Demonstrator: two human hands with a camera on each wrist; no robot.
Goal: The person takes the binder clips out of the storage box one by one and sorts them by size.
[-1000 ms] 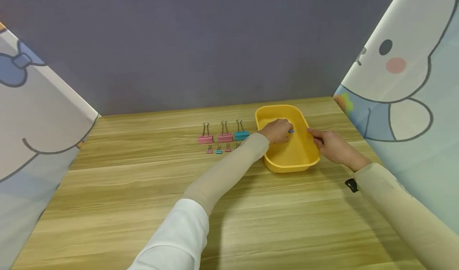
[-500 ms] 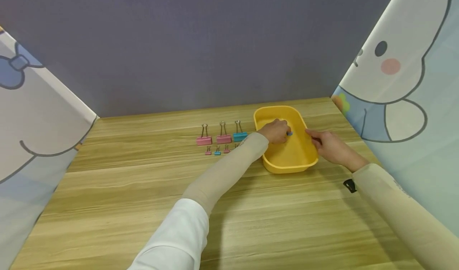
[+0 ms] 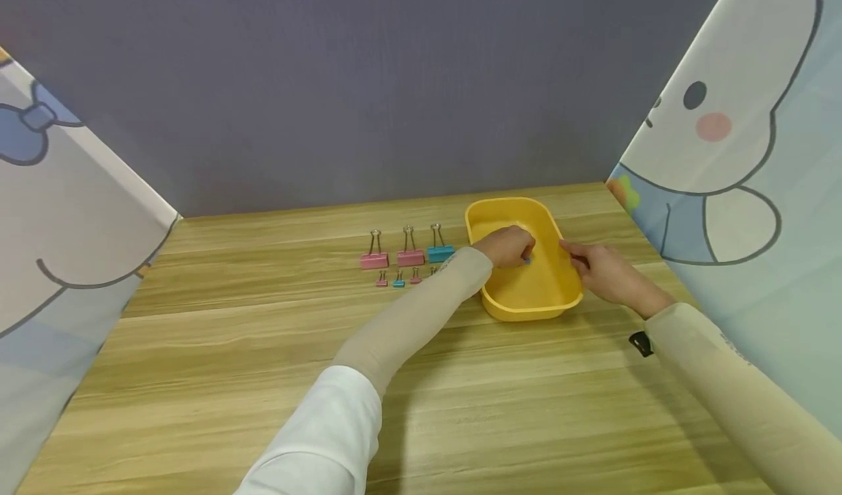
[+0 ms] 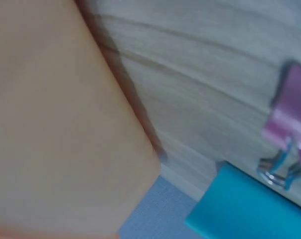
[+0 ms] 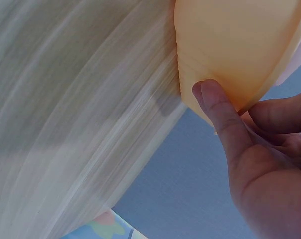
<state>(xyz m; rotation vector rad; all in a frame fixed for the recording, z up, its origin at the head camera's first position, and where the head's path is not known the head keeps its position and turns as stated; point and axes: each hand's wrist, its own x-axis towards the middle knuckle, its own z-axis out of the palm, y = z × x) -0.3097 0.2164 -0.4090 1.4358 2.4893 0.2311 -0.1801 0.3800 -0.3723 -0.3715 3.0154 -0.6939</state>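
My left hand (image 3: 508,247) reaches inside a yellow plastic basin (image 3: 526,312), fingers curled down. A small blue object (image 3: 528,261) peeks out at its fingertips; the fingers hide most of it, and I cannot tell its kind. My right hand (image 3: 608,274) pinches the basin's right rim. In the right wrist view the thumb (image 5: 214,94) presses along the basin's wall (image 5: 230,45). Left of the basin stand large binder clips, two pink (image 3: 374,261) and one blue (image 3: 441,254). Small pink and blue clips (image 3: 398,284) line up before them; the left sleeve partly covers the last one.
A wooden table (image 3: 263,378) lies beneath everything. A grey wall (image 3: 395,100) rises behind it, with cartoon-printed panels (image 3: 737,210) on both sides. A small black thing (image 3: 641,344) shows beside the right sleeve.
The left hand has shifted slightly towards the near side inside the basin, and less of the blue object shows. The right hand keeps its hold on the rim. The whole view has shifted slightly.
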